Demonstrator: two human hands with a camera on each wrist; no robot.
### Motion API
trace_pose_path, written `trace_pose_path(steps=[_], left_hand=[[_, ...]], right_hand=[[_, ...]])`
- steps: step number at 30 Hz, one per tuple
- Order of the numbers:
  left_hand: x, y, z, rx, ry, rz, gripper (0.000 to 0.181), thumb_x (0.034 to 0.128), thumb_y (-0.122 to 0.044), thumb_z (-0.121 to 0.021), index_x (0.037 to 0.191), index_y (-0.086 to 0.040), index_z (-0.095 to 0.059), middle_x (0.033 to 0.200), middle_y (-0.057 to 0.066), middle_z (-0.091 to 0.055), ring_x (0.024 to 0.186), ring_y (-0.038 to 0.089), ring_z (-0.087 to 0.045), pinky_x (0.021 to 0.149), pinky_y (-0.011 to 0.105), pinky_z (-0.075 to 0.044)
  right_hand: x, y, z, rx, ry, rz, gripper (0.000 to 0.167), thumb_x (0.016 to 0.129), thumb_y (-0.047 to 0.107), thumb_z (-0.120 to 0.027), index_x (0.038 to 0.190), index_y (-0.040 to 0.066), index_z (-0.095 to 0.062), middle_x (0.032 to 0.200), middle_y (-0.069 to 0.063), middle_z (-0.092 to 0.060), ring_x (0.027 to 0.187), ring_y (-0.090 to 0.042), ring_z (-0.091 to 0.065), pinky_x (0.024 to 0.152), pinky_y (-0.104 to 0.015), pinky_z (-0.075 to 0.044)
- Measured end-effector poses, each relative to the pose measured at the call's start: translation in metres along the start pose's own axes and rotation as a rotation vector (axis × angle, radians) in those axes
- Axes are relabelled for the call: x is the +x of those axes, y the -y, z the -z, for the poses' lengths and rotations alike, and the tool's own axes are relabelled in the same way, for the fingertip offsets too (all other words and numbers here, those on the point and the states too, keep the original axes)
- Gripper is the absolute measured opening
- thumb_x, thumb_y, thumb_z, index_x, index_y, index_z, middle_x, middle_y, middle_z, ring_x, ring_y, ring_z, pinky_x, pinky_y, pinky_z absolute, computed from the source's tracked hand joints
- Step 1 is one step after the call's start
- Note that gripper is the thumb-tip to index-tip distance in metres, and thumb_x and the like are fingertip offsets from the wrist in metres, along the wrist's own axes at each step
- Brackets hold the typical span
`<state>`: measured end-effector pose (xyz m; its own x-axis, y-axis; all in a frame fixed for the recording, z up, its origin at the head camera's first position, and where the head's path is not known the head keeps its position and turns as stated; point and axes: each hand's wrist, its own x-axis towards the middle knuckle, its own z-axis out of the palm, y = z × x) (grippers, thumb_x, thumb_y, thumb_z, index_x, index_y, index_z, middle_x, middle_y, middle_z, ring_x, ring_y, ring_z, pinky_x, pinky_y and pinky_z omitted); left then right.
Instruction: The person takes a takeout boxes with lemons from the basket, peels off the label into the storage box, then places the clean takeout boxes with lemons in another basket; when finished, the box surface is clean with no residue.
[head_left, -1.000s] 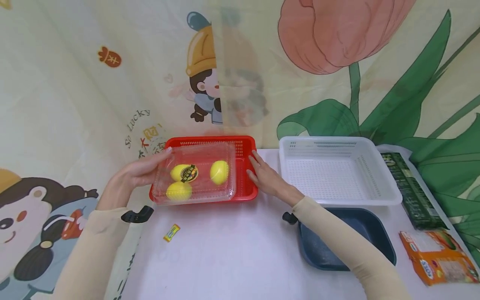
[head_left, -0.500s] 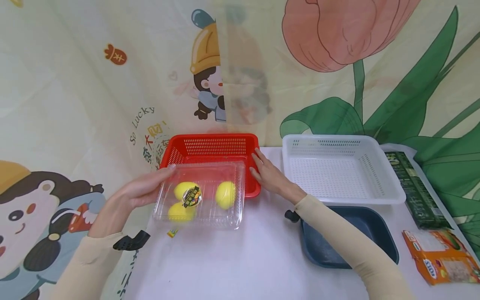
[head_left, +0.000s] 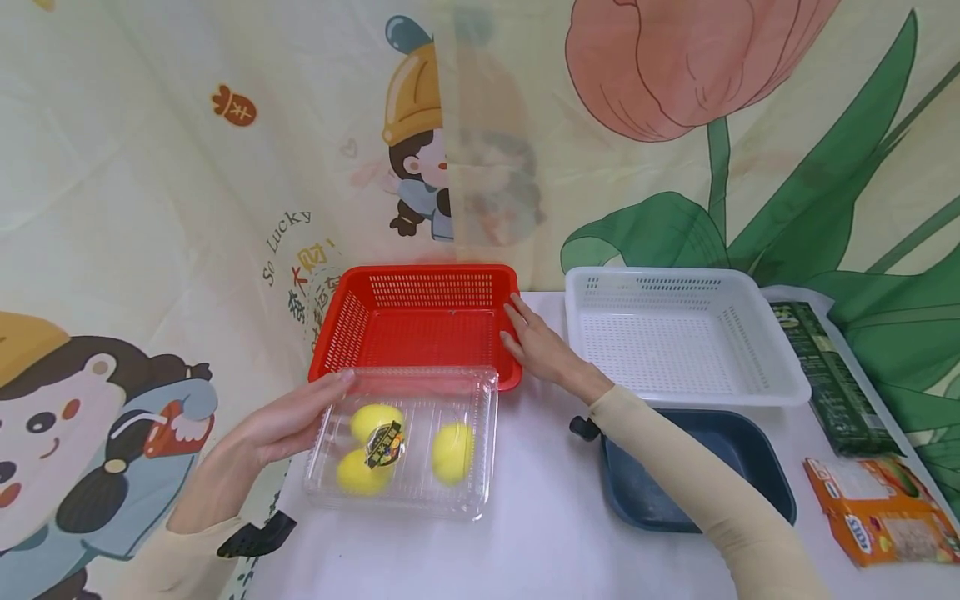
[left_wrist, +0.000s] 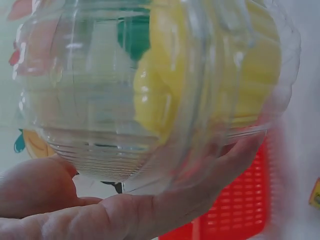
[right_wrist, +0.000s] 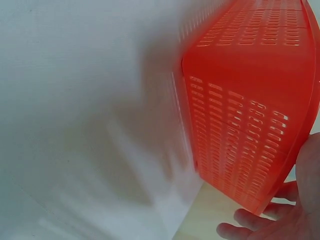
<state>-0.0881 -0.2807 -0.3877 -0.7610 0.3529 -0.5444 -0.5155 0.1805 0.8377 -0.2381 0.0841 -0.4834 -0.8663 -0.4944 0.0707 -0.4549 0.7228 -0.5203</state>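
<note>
A clear plastic clamshell box with yellow lemons inside and a dark round sticker on its lid is held by its left end. My left hand grips that end, with the thumb on top. In the left wrist view the fingers pass along the box's far side. The box overlaps the front rim of the red basket. My right hand touches the basket's right rim with fingers spread and fairly straight. In the right wrist view these fingers lie along the basket's outer edge.
Right of the red basket stands a white perforated basket, and in front of it a dark blue tray, partly under my right forearm. A dark green packet and an orange packet lie far right. A small yellow wrapper shows in the left wrist view.
My left hand has drawn the box of lemons from over the red basket toward me, uncovering the basket's inside. The small wrapper is now hidden in the head view. My right hand stays at the rim.
</note>
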Motion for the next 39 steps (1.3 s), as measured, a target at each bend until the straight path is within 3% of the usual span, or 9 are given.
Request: trace_pose_path(steps=[10, 19, 24, 30, 39], left_hand=[[0.004, 0.035, -0.012, -0.016, -0.051, -0.010, 0.077, 0.1073, -0.043, -0.044, 0.163, -0.015, 0.001, 0.164, 0.022, -0.008, 0.145, 0.056, -0.018, 0.098, 0.062, -0.052], [0.021, 0.066, -0.022, -0.055, -0.110, 0.038, 0.083, 0.1057, -0.044, -0.049, 0.164, -0.011, 0.001, 0.168, 0.022, 0.000, 0.151, 0.051, -0.007, 0.111, 0.069, -0.036], [0.027, 0.073, -0.024, -0.078, -0.110, 0.033, 0.082, 0.1055, -0.043, -0.049, 0.164, -0.013, 0.000, 0.168, 0.019, -0.002, 0.152, 0.048, -0.005, 0.117, 0.070, -0.023], [0.033, 0.077, -0.024, -0.085, -0.118, 0.041, 0.086, 0.1050, -0.045, -0.049, 0.163, -0.011, 0.003, 0.169, 0.020, 0.001, 0.154, 0.048, 0.000, 0.118, 0.070, -0.016], [0.042, 0.081, -0.026, -0.087, -0.134, 0.047, 0.090, 0.1042, -0.047, -0.050, 0.163, -0.009, 0.006, 0.168, 0.022, 0.001, 0.153, 0.048, -0.002, 0.118, 0.067, -0.018]], right_hand=[[0.000, 0.000, 0.000, -0.006, -0.009, 0.012, 0.066, 0.105, 0.030, -0.052, 0.159, 0.001, -0.027, 0.171, -0.014, -0.013, 0.150, -0.037, -0.033, 0.120, -0.047, -0.036], [0.001, 0.001, 0.001, -0.015, -0.005, 0.013, 0.065, 0.106, 0.032, -0.050, 0.158, 0.000, -0.028, 0.170, -0.013, -0.014, 0.151, -0.037, -0.032, 0.121, -0.046, -0.034], [0.000, 0.001, 0.002, -0.020, 0.006, 0.013, 0.065, 0.106, 0.032, -0.048, 0.159, 0.000, -0.027, 0.171, -0.014, -0.013, 0.152, -0.036, -0.030, 0.124, -0.045, -0.030], [0.000, 0.002, 0.002, -0.002, 0.011, 0.007, 0.065, 0.106, 0.031, -0.050, 0.159, 0.000, -0.027, 0.170, -0.014, -0.014, 0.152, -0.036, -0.030, 0.123, -0.046, -0.032], [0.000, 0.001, 0.001, 0.002, -0.001, -0.001, 0.066, 0.105, 0.030, -0.053, 0.159, 0.001, -0.027, 0.170, -0.013, -0.014, 0.152, -0.035, -0.030, 0.121, -0.047, -0.035]])
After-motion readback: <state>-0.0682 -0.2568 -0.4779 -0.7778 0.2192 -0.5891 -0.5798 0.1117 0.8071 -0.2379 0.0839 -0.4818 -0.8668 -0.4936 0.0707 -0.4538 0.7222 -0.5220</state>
